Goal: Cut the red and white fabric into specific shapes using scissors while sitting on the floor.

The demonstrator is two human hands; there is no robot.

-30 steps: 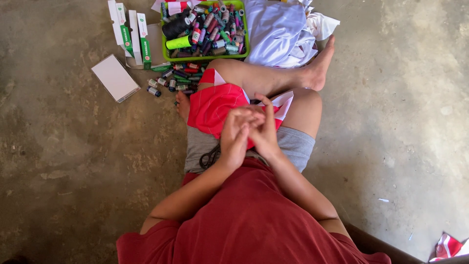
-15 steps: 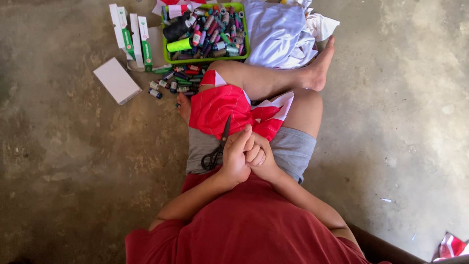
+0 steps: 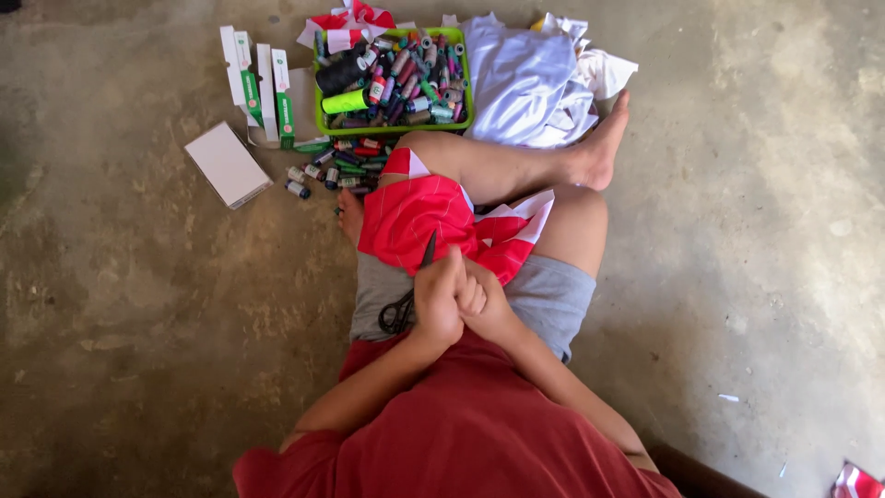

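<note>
Seated person on a bare grey concrete floor point(image 3: 138, 350), seen from above; legs folded, a red and white cloth piece point(image 3: 433, 221) draped over the lap and knee. Change since a second ago: the two hands, then raised with fingers spread and touching above the cloth, have drawn together and dropped to the lap; a pair of dark-handled scissors point(image 3: 410, 290), not visible in the hands at first, now lies under the left hand point(image 3: 438, 300), blade tip pointing up onto the red cloth, loops showing at the hand's lower left; judged, the work has passed from handling the cloth by fingers to taking up the cutting tool. Left hand curled shut around the scissors' shank; right hand point(image 3: 481, 300) pressed against it, fingers folded, whether it holds anything cannot be told. The cloth appears thin and limp, red panels with white edges and faint lines, crumpled rather than flat. Beyond the knee: a heap of white fabric point(image 3: 525, 83); a green rectangular plastic tray point(image 3: 466, 78) crowded with coloured thread spools; a flat white cardboard box point(image 3: 228, 164); loose small spools point(image 3: 323, 171) on the floor.
</note>
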